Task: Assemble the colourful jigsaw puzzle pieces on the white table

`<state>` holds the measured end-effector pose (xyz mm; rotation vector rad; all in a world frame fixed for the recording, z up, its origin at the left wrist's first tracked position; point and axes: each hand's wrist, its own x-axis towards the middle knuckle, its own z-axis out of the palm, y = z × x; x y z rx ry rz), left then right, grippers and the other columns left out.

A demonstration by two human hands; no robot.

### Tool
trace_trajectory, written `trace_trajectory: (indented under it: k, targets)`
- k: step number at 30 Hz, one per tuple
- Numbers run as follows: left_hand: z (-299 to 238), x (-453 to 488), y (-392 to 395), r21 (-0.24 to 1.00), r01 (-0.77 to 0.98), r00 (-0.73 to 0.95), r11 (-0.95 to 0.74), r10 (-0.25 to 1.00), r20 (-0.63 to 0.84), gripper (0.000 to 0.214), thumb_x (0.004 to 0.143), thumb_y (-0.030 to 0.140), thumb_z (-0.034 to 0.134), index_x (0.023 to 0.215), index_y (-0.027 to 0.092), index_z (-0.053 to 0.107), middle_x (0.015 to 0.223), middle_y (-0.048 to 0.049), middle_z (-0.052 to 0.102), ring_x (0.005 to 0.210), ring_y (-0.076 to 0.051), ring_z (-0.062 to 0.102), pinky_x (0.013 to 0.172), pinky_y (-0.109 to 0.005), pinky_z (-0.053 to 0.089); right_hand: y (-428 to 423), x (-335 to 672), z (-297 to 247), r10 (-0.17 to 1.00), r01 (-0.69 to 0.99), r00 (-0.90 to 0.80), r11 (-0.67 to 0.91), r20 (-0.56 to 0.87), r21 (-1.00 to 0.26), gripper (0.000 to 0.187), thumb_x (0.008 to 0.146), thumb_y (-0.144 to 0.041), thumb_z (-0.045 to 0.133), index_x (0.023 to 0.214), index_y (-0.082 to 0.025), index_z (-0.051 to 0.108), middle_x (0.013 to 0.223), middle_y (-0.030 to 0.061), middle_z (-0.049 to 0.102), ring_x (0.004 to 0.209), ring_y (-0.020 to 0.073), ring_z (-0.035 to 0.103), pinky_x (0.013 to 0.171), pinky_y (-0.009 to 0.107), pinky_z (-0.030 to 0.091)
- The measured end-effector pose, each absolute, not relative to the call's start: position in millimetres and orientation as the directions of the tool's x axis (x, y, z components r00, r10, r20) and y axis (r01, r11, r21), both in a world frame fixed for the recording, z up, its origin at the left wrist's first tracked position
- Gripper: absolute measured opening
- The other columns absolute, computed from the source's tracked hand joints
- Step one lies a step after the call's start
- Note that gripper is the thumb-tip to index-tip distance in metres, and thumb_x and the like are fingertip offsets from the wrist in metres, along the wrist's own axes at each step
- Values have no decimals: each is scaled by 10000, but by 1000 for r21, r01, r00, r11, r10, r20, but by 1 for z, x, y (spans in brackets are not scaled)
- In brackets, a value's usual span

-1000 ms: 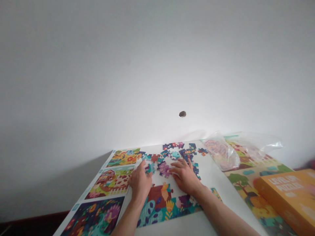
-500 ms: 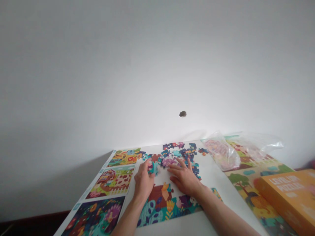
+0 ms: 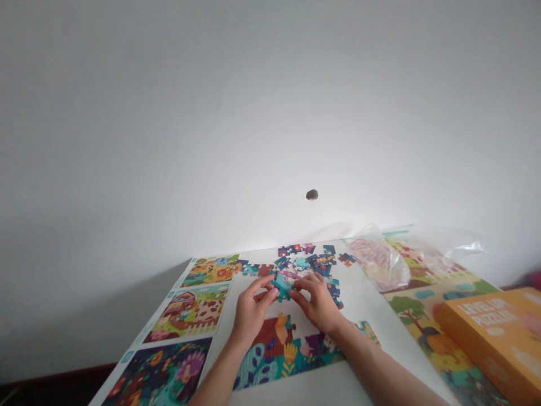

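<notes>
a: hands, obs. 1?
b: left hand (image 3: 252,312) and right hand (image 3: 315,301) meet over the table (image 3: 363,301). fingers (image 3: 265,294) of both hands curled, gripping one teal puzzle piece (image 3: 282,286) from either side.

a: piece location?
b: between the hands, at the near edge of the loose pieces (image 3: 306,255), which are mostly dark blue and teal.

a: surroundings?
b: puzzle section (image 3: 270,352) lies just past the wrists, on the person's side of the hand pair. picture cards (image 3: 188,313) run along the left table edge. at right, plastic bag (image 3: 376,262) lies near the loose pieces; orange box (image 3: 490,332) rests on a printed sheet (image 3: 416,321).
</notes>
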<state>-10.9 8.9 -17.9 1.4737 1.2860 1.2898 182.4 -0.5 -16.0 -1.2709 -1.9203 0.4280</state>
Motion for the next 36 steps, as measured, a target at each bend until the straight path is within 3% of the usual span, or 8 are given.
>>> trace_trajectory:
  k: [2, 6, 13, 20, 26, 31, 36]
  targets:
    - [-18, -9, 7, 972, 157, 3, -173, 985, 174, 471, 727, 494, 678, 1071, 173, 682, 894, -27, 699, 747, -194, 712, 712, -326, 608, 1, 183, -18, 883, 570, -163, 448, 440, -689, 204, 903, -383, 567, 965, -224, 680, 880, 38, 682, 912, 201, 605, 966, 380, 401]
    - [-23, -10, 8, 950, 196, 78, -242, 970, 231, 371, 789, 477, 636, 988, 172, 703, 942, -54, 731, 807, -200, 709, 781, -334, 596, 3, 185, -18, 883, 481, -136, 456, 450, -749, 313, 873, -323, 591, 1169, -231, 635, 858, 27, 685, 856, 190, 624, 870, 333, 451]
    - [-20, -14, 7, 753, 510, 148, -415, 905, 398, 247, 853, 379, 572, 931, 220, 744, 931, -59, 720, 911, -204, 663, 845, -323, 531, 5, 188, -19, 888, 486, -108, 439, 447, -755, 201, 887, -326, 568, 940, -218, 729, 811, 33, 706, 815, 192, 634, 820, 316, 456]
    - [-13, -12, 3, 677, 560, 239, -478, 875, 420, 191, 852, 307, 565, 837, 230, 739, 793, -36, 673, 857, -189, 627, 809, -302, 503, 2, 193, -11, 899, 521, -129, 420, 418, -743, 131, 811, -258, 599, 818, -196, 714, 774, 27, 702, 750, 181, 627, 828, 329, 436]
    - [-11, -11, 1, 590, 624, 299, -512, 855, 424, 185, 825, 259, 594, 671, 221, 690, 713, -19, 668, 817, -183, 601, 790, -298, 466, -1, 197, -7, 900, 565, -292, 435, 323, -701, 100, 738, -192, 610, 690, -190, 697, 659, -12, 688, 668, 152, 619, 883, 357, 363]
    - [-15, -12, 2, 559, 624, 327, -546, 832, 447, 197, 845, 256, 568, 696, 213, 691, 731, -12, 692, 823, -180, 593, 787, -296, 447, 0, 197, -12, 885, 609, -385, 457, 262, -649, 78, 712, -202, 635, 690, -194, 710, 659, -19, 700, 678, 153, 626, 900, 374, 313]
    - [-13, -11, -1, 554, 634, 337, -540, 837, 431, 174, 848, 269, 572, 755, 230, 713, 782, -13, 714, 860, -185, 607, 817, -305, 447, 1, 196, -13, 887, 600, -360, 457, 288, -657, 94, 757, -221, 629, 730, -204, 717, 680, -19, 702, 689, 146, 619, 878, 344, 329]
